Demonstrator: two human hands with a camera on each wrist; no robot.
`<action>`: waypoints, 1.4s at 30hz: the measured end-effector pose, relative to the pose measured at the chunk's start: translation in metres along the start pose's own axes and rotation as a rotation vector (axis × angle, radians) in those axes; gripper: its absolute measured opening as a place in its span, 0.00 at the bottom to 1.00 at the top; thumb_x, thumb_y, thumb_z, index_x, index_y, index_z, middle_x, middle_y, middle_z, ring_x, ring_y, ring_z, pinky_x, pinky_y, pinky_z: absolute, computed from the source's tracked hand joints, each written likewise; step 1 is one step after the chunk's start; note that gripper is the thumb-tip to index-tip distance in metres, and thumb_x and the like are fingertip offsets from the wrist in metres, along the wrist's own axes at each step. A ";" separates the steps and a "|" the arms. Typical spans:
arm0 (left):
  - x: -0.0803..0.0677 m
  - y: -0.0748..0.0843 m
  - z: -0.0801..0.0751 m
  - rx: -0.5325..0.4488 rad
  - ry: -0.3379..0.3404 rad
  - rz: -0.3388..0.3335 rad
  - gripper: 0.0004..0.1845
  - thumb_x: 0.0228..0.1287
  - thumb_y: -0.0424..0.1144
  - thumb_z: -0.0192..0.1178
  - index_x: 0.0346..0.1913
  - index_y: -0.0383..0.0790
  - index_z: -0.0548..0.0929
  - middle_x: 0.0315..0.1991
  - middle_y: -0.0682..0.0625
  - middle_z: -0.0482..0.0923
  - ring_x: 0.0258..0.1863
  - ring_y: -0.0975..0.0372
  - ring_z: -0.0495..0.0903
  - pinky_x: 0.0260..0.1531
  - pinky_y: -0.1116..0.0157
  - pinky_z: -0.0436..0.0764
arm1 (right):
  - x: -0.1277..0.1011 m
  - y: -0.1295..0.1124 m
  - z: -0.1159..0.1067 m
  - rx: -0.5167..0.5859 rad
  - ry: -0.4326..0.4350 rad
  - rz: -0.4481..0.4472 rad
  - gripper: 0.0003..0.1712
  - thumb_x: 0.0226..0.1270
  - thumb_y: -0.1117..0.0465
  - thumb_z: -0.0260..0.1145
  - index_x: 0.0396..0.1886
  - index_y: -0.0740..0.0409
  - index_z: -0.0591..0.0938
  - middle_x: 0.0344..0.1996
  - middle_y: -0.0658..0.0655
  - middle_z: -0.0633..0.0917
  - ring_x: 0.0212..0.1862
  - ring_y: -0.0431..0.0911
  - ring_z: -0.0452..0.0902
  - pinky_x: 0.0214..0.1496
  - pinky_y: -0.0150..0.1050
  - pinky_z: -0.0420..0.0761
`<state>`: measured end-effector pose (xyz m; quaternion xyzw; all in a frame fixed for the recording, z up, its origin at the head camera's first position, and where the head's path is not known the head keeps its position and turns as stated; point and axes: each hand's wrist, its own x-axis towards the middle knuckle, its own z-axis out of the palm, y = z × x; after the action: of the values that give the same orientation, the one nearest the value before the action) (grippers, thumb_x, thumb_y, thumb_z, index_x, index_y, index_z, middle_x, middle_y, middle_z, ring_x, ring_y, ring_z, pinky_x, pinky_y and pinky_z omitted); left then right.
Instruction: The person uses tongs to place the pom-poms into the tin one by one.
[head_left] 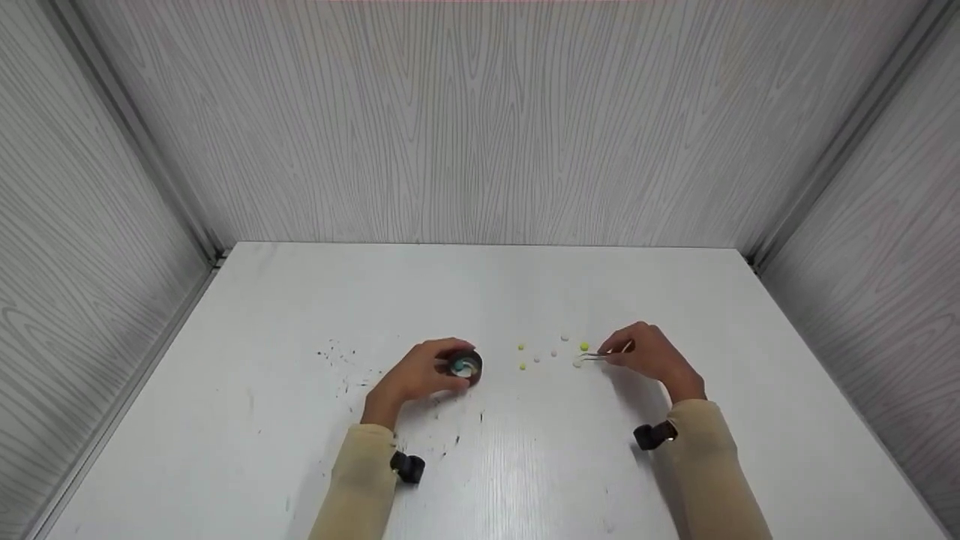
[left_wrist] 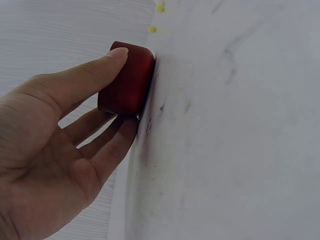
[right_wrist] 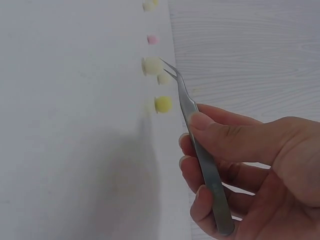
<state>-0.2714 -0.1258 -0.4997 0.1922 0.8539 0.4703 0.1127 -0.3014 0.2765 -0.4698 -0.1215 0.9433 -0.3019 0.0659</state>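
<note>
My left hand (head_left: pixel 420 373) holds a small round cup (head_left: pixel 476 369) at the table, thumb on one side and fingers on the other. In the left wrist view the cup (left_wrist: pixel 129 82) is dark red; from the head, something teal and pale shows inside it. My right hand (head_left: pixel 654 358) pinches steel tweezers (right_wrist: pixel 197 137) with bent, slightly parted tips. Those tips lie close to a whitish small ball (right_wrist: pixel 152 66); whether they touch it I cannot tell. A yellow ball (right_wrist: pixel 163 104) and a pink one (right_wrist: pixel 152 39) are nearby.
Several small balls lie scattered between the hands, among them a yellow one (head_left: pixel 523 367) and a white one (head_left: pixel 565 337). Dark specks (head_left: pixel 341 352) mark the white table (head_left: pixel 480 292) around the left hand. Wood-patterned panels (head_left: pixel 480 127) enclose the back and sides.
</note>
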 end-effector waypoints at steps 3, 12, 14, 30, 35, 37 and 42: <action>-0.001 0.000 0.000 -0.005 0.002 -0.009 0.30 0.62 0.33 0.73 0.68 0.44 0.79 0.66 0.43 0.79 0.69 0.45 0.77 0.69 0.45 0.75 | 0.000 0.002 -0.001 -0.001 -0.005 -0.013 0.09 0.65 0.68 0.72 0.41 0.54 0.93 0.39 0.56 0.91 0.38 0.45 0.78 0.39 0.36 0.77; -0.002 0.002 -0.002 0.009 0.002 -0.014 0.30 0.62 0.34 0.74 0.68 0.45 0.79 0.65 0.43 0.80 0.68 0.45 0.77 0.69 0.45 0.75 | -0.002 0.005 -0.005 -0.010 -0.005 -0.036 0.08 0.64 0.69 0.72 0.40 0.55 0.93 0.38 0.56 0.91 0.36 0.43 0.77 0.39 0.35 0.76; -0.002 0.002 -0.002 0.019 0.004 -0.012 0.30 0.62 0.34 0.74 0.68 0.44 0.79 0.65 0.43 0.80 0.68 0.45 0.77 0.69 0.45 0.75 | -0.001 0.005 -0.005 -0.011 0.000 -0.033 0.08 0.64 0.69 0.72 0.39 0.55 0.93 0.38 0.56 0.91 0.36 0.43 0.77 0.39 0.36 0.76; -0.004 0.000 -0.003 0.008 0.014 -0.018 0.30 0.62 0.35 0.73 0.68 0.45 0.79 0.66 0.43 0.79 0.68 0.44 0.77 0.69 0.44 0.75 | 0.001 -0.005 -0.006 -0.007 0.044 -0.090 0.09 0.65 0.70 0.72 0.40 0.56 0.93 0.39 0.58 0.91 0.38 0.46 0.78 0.42 0.37 0.77; -0.002 0.000 -0.004 -0.002 0.012 -0.001 0.30 0.63 0.35 0.73 0.69 0.44 0.78 0.66 0.42 0.79 0.68 0.43 0.76 0.69 0.44 0.75 | 0.000 -0.012 -0.007 -0.014 0.078 -0.144 0.08 0.64 0.70 0.73 0.39 0.57 0.93 0.38 0.58 0.91 0.43 0.50 0.80 0.47 0.41 0.78; -0.001 0.000 -0.004 -0.001 0.013 -0.002 0.31 0.63 0.34 0.73 0.69 0.44 0.78 0.66 0.42 0.79 0.69 0.43 0.76 0.69 0.44 0.74 | 0.000 -0.013 -0.006 -0.013 0.085 -0.160 0.08 0.64 0.70 0.73 0.39 0.58 0.93 0.38 0.59 0.91 0.44 0.51 0.80 0.48 0.42 0.78; 0.000 0.000 -0.002 0.020 0.008 0.009 0.31 0.62 0.35 0.73 0.69 0.44 0.78 0.66 0.42 0.79 0.69 0.44 0.76 0.70 0.44 0.75 | 0.002 -0.015 -0.003 -0.011 0.086 -0.186 0.07 0.64 0.70 0.73 0.39 0.57 0.93 0.38 0.59 0.91 0.44 0.52 0.81 0.49 0.41 0.79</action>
<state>-0.2721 -0.1275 -0.4989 0.1953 0.8581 0.4630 0.1055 -0.3010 0.2661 -0.4591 -0.1959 0.9315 -0.3064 -0.0037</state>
